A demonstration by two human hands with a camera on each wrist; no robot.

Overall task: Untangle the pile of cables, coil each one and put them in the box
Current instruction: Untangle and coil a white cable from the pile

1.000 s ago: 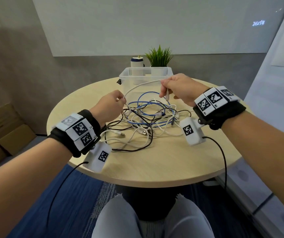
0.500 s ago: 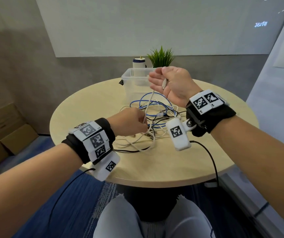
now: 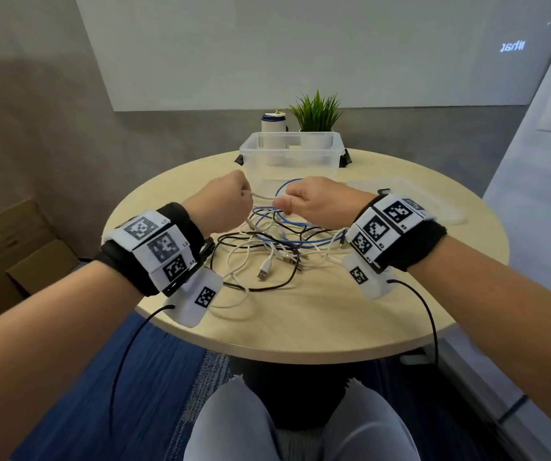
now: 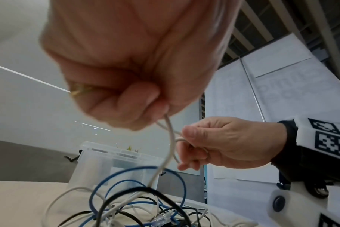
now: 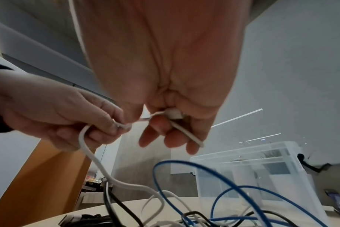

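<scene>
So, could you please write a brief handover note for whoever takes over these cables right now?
Left hand: grips the white cable above the pile.
Right hand: pinches the same white cable near its plug end, close beside the left.
Pile: blue, black and white cables tangled on the table, in front of the clear box.
Done: nothing shows in the box yet; the white cable is partly lifted.
Left: free and coil the white cable, then the others, and box them all.

A thin white cable (image 3: 262, 195) hangs lifted off the surface, trailing into my tangled pile of cables (image 3: 277, 247), white, blue and black, before the open clear box (image 3: 289, 154).
</scene>
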